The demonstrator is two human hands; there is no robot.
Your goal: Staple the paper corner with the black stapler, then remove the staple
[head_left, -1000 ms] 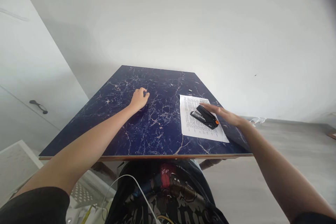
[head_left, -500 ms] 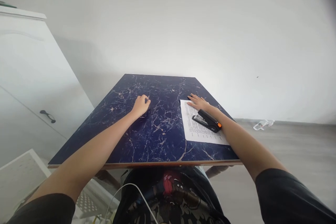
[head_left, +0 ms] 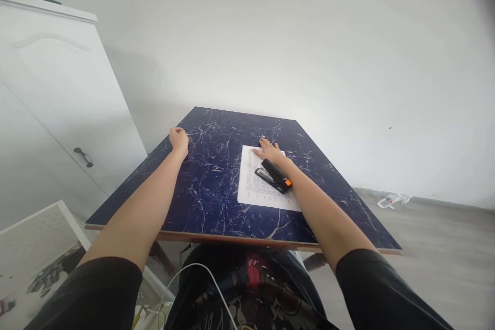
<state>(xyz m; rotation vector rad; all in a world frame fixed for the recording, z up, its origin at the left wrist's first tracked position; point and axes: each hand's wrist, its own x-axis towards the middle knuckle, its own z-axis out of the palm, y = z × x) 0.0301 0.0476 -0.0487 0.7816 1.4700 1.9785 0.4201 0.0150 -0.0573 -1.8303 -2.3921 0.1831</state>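
My right hand (head_left: 270,151) lies flat, fingers spread, on the far end of a printed sheet of paper (head_left: 249,193). On that sheet rests a black stapler (head_left: 275,178) with an orange part at one end, just beside my right wrist. The forearm covers the paper's right side. My left hand (head_left: 179,140) is at the left edge of the dark blue marbled table (head_left: 216,175), its fingers curled closed. What those fingers hold, if anything, is hidden.
A white cabinet (head_left: 58,87) with a dark handle stands to the left of the table. Below it at the lower left is a white box-like piece (head_left: 31,247). A white cable (head_left: 209,270) crosses my lap. Clear plastic (head_left: 392,200) lies on the floor at right.
My left hand has moved left, from the table's middle to its left edge. My right hand, the paper and the stapler have shifted left across the table. The view has also turned slightly.
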